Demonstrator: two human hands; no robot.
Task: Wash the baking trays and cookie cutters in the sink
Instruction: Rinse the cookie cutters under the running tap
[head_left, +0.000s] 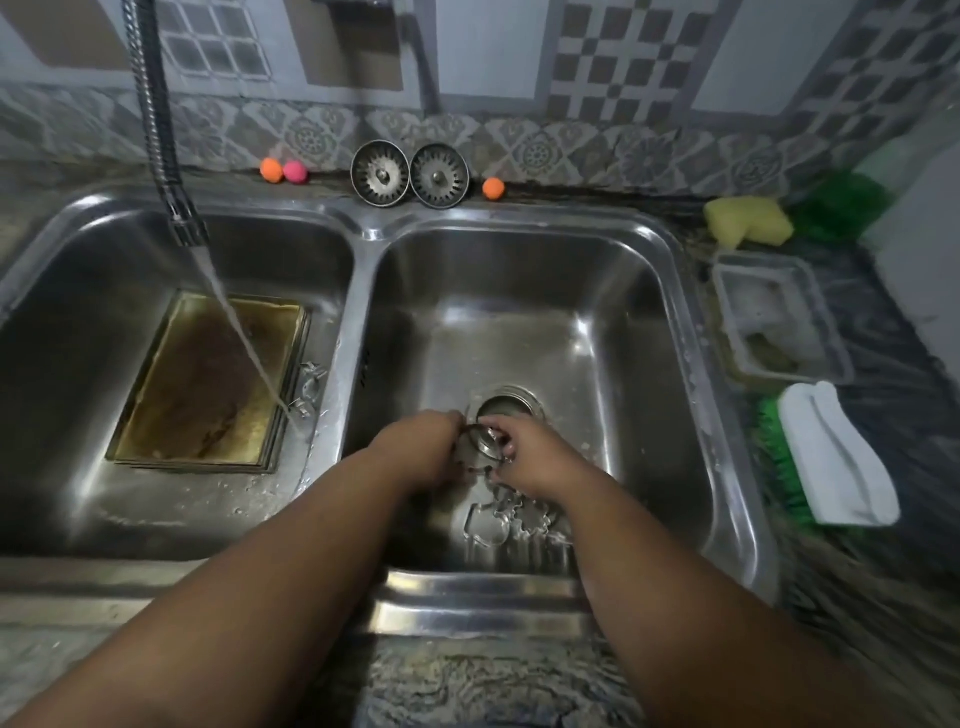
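Both hands are low in the right basin of a steel double sink, just in front of its drain. My left hand and my right hand grip one small round metal cookie cutter between them. Several more metal cookie cutters lie on the basin floor under my right wrist. In the left basin a stack of stained gold baking trays lies flat, with a few small cutters beside its right edge. Water runs from the flexible tap onto the trays' right side.
Two sink strainers and three small orange and pink balls stand on the back ledge. On the right counter are a yellow sponge, a green scourer, a clear plastic tub and a white-handled green brush.
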